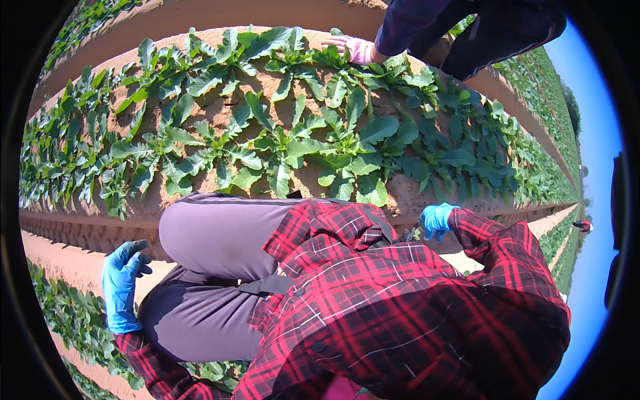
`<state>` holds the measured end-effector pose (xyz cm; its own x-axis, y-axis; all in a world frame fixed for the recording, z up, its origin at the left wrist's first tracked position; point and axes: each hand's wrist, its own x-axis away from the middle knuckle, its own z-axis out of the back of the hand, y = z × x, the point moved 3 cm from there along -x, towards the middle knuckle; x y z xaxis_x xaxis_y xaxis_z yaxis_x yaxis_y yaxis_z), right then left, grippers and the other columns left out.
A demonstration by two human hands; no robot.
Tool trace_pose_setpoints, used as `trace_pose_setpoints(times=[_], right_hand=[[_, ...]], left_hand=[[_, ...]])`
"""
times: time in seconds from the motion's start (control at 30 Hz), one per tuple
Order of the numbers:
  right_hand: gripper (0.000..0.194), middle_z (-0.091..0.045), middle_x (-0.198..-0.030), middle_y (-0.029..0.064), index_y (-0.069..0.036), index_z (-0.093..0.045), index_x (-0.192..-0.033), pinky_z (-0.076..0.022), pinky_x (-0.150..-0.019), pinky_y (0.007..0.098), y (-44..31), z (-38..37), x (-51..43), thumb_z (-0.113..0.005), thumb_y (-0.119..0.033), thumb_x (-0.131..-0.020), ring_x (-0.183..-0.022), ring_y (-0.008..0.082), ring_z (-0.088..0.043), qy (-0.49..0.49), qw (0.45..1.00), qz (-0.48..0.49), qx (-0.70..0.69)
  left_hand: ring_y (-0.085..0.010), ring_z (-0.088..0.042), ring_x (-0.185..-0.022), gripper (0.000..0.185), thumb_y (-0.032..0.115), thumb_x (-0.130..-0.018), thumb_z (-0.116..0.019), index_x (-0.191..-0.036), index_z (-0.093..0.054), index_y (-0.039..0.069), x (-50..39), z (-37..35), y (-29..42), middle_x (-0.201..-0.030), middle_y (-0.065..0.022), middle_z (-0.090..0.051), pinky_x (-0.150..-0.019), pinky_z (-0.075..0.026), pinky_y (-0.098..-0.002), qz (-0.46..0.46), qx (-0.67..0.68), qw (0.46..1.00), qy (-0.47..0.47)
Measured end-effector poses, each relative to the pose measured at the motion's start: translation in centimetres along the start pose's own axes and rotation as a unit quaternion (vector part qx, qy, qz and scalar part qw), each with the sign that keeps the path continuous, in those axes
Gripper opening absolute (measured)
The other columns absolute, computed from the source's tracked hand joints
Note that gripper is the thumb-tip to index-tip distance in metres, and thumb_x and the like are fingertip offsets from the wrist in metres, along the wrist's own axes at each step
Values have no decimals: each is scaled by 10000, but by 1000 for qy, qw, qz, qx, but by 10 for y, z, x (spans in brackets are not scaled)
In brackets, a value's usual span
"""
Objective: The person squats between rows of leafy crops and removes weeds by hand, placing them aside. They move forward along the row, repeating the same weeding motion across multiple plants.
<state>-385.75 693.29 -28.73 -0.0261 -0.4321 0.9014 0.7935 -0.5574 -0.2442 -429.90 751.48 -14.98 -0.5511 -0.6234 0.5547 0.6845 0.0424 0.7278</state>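
My left hand [123, 287], in a blue glove with dark-soiled fingertips, is at the left beside my bent knees [220, 232]. Its fingers are loosely bent and somewhat apart, with nothing seen in them. At the right, my right hand [438, 220], also blue-gloved, hangs by my hip near the edge of the raised soil bed. Its fingers point down; whether they hold anything is unclear, though a small dark, leafy-looking bit [411, 234] lies beside them. Leafy green plants with lobed leaves [280, 142] grow in rows across the sandy bed before me.
Across the bed a co-worker [425, 25] bends over, one pink-patterned gloved hand [357, 49] among the plants. A furrow with tread-like marks [95, 237] runs beside my knees. More plants [80, 320] grow at the lower left. A distant person [582, 226] is at the far right.
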Motion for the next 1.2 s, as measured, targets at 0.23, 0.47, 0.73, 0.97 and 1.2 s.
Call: trace_pose_setpoints(times=[0.23,0.47,0.73,0.97,1.2], right_hand=[[330,-653,-764,136,-179,-651,-1095,-503,-588,396,-181,157,-31,-659,-146,-766,-683,318,-644,412,885,216,2],[242,-658,-793,145,-147,-671,-1012,-495,-626,405,-224,160,-106,-591,-196,-789,-695,338,-637,217,938,229,143],[117,-611,-704,124,-87,-638,-825,-479,-588,348,-252,213,-93,-704,-110,-731,-672,313,-622,397,882,251,-48],[93,-621,-734,160,-72,-609,-827,-504,-574,423,-334,217,-143,-604,-116,-746,-691,354,-639,361,859,323,165],[177,-636,-704,170,-63,-648,-790,-496,-579,461,-358,213,-177,-583,-221,-743,-672,361,-644,220,869,333,293]], left_hand=[[-122,-604,-643,309,75,-851,-554,-1123,-617,-58,5,-2,6,-828,-91,-665,-624,-477,-242,-16,-57,998,5],[-109,-564,-660,305,70,-859,-552,-1123,-608,-72,10,0,4,-800,-54,-624,-641,-469,-239,-29,-30,999,27],[-116,-588,-688,302,34,-866,-547,-1144,-595,-72,5,3,0,-888,-87,-661,-655,-489,-247,-31,-16,999,24],[-112,-586,-686,306,55,-873,-552,-1154,-599,-56,5,5,-1,-864,-73,-662,-654,-488,-252,-37,-47,998,27],[-140,-639,-744,301,78,-859,-583,-1137,-622,-31,12,10,5,-913,-123,-698,-695,-509,-280,-40,-91,993,63]])
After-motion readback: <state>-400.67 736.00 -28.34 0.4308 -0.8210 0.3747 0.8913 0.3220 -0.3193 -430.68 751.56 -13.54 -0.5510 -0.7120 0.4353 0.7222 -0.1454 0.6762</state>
